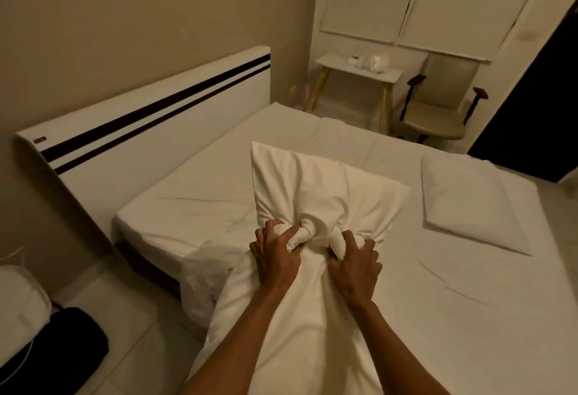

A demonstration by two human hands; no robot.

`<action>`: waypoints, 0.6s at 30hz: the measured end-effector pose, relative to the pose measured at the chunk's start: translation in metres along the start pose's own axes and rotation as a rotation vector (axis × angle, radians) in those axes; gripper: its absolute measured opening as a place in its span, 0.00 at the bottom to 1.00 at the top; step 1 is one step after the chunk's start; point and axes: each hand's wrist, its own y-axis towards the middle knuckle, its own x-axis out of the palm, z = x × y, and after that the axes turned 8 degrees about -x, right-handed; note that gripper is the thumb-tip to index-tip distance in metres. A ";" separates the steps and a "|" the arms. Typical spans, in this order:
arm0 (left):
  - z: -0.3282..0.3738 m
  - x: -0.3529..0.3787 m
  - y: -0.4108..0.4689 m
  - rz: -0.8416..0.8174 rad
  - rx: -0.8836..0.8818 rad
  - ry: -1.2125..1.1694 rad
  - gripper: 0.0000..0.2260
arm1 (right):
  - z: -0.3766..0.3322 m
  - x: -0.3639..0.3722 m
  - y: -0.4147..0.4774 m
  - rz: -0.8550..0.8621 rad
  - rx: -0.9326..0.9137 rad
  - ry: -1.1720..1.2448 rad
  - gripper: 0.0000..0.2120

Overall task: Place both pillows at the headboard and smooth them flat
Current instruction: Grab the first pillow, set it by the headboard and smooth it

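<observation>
Both grips are clenched into the same white pillow: the left hand and the right hand sit close together, each with fingers curled hard around a bunched knot of fabric and filling near the pillow's middle. The cloth puckers into tight folds radiating from the two fists, which suggests a soft, light, very compressible thing that yields wherever it is squeezed and will spring back slowly when let go. Such a central hold looks secure for carrying, but the far corners flop free, so taking it by the two short ends would likely serve better for laying it square.

Beyond the fists the pillow's upper half rises tilted over the bed, its far corner pointing toward the headboard; its lower half drapes back between the forearms toward the person. It is not yet at the headboard, and the strip of mattress there lies bare.

The second pillow lies flat on the far right side of the bed, well apart from both hands and from the headboard.
</observation>
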 end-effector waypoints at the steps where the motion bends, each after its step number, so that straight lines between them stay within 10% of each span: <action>1: -0.005 0.000 0.008 -0.001 -0.007 -0.005 0.15 | -0.005 0.005 0.004 -0.013 0.008 0.000 0.23; 18: -0.084 0.046 0.217 -0.042 -0.044 0.086 0.15 | -0.097 0.154 0.165 -0.147 0.068 0.068 0.24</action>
